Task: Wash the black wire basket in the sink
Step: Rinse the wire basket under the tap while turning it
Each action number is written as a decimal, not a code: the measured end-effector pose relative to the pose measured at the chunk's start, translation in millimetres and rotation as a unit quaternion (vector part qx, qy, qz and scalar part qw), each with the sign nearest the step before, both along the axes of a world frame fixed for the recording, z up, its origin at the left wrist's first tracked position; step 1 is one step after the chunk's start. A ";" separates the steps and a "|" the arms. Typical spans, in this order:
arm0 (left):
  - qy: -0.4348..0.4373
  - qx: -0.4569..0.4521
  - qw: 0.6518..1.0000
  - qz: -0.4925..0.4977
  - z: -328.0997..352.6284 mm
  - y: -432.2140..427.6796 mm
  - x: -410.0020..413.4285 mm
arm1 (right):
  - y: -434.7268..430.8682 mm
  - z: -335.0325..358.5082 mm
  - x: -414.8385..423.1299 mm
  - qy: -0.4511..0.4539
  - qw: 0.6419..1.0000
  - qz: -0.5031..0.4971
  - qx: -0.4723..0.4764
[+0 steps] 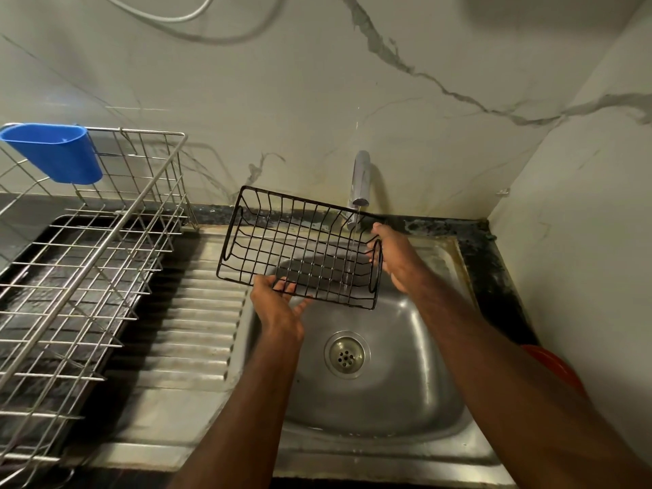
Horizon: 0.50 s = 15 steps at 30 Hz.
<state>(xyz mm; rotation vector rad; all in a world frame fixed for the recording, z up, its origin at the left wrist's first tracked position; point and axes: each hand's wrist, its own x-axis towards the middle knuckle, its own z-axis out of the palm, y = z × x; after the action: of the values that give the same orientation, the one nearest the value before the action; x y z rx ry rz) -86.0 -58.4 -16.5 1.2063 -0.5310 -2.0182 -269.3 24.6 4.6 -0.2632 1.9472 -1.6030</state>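
Both hands hold the black wire basket (pixel 300 247) tilted above the sink (pixel 416 347): the left hand (pixel 278 305) grips its near rim with fingers curled under the wires, and the right hand (pixel 391 255) clasps its right end, thumb over the top edge. A thin stream of water falls from the chrome tap (pixel 360 180) through the basket's right part into the basin.

Pale marble-patterned wall panels (pixel 317 82) with grey veins fill the back and right side, meeting in a corner. The dark stone bench (pixel 494 262) is stained and mottled around the steel sink, whose ribbed drainboard (pixel 197 322) runs to the left. A large silver wire dish rack (pixel 81 262) stands over a black tray (pixel 46 277) on the left, with a blue plastic cup (pixel 56 151) hung on its back rim. The drain strainer (pixel 346 354) sits in the basin's middle.

The rack is cut off by the left edge. A red object (pixel 554 365) at the right is mostly hidden behind the right forearm, and what it is cannot be told. White cables (pixel 183 15) loop out of view at the top.
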 end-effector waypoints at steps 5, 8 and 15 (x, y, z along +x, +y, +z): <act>0.008 0.013 1.000 0.018 -0.8 -0.6 -2.2 | -3.6 -4.9 2.7 -0.040 0.999 -0.009 -0.016; 0.016 0.017 0.999 0.021 -2.3 -1.3 -2.0 | -5.0 -5.4 2.8 -0.057 0.998 -0.017 -0.028; 0.023 0.014 0.999 0.035 4.0 2.7 -4.2 | -6.4 -9.1 -0.6 -0.067 0.997 -0.026 -0.037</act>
<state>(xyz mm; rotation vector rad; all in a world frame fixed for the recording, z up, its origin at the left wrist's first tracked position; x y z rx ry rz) -90.1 -55.7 -12.5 1.1762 -0.4346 -1.9950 -269.9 18.2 -4.4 -0.1304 1.8102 -1.6837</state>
